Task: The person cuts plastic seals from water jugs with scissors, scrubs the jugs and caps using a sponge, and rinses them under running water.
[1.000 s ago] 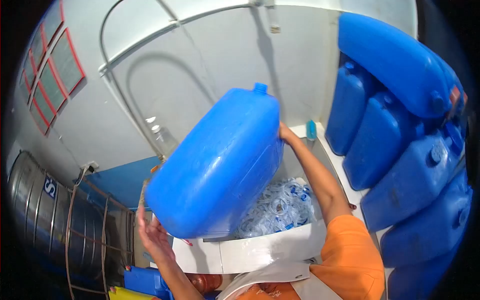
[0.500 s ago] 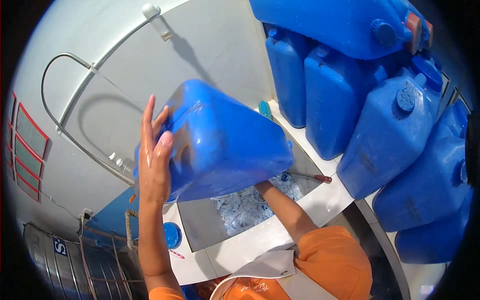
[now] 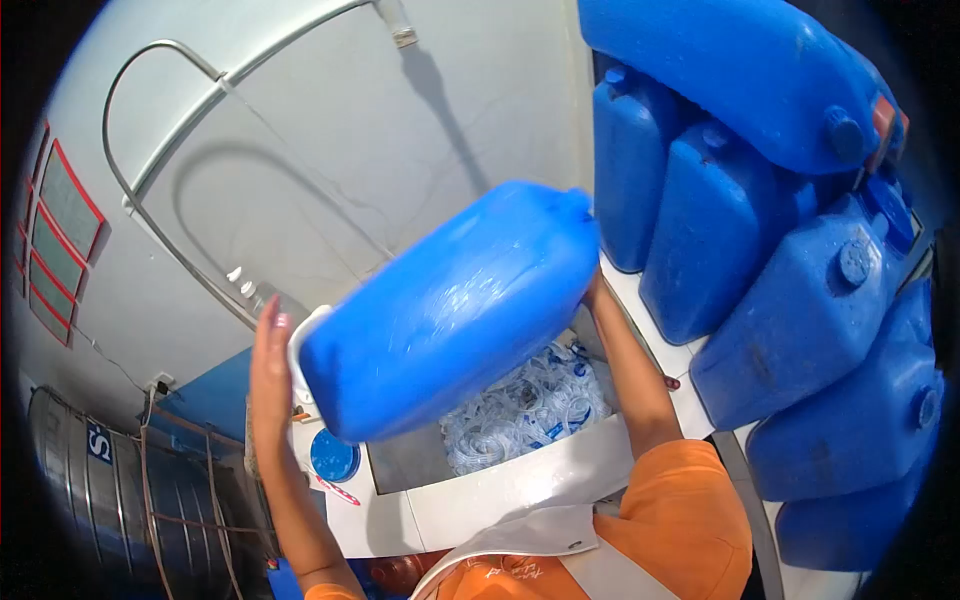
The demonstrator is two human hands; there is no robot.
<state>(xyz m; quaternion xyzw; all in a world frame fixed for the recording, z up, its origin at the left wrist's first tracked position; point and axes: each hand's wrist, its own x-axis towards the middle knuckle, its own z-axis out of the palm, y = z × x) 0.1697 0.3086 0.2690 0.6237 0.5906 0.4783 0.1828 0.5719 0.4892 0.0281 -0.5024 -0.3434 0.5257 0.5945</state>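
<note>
A large blue jerrycan [image 3: 455,310] is held tilted above the sink [image 3: 400,470], its capped end up to the right and its broad side facing me. My right hand [image 3: 597,284] supports it at the right end; the fingers are mostly hidden behind the plastic. My left hand [image 3: 269,365] is beside the lower left end, fingers stretched out and seen edge-on, with a small gap to the jerrycan. Below it, a heap of clear and blue plastic strips or wrappers [image 3: 525,410] fills part of the sink.
Several blue jerrycans [image 3: 800,320] crowd the ledge on the right, one lying across others. A blue lid [image 3: 335,456] and a pink-and-white brush-like item [image 3: 338,491] lie on the left counter. A curved metal pipe [image 3: 112,130] runs along the wall. A steel tank [image 3: 85,500] stands lower left.
The jerrycan has turned, so its capped end now points up to the right. My right hand has risen from beneath it to its right end. My left hand has come away and lower.
</note>
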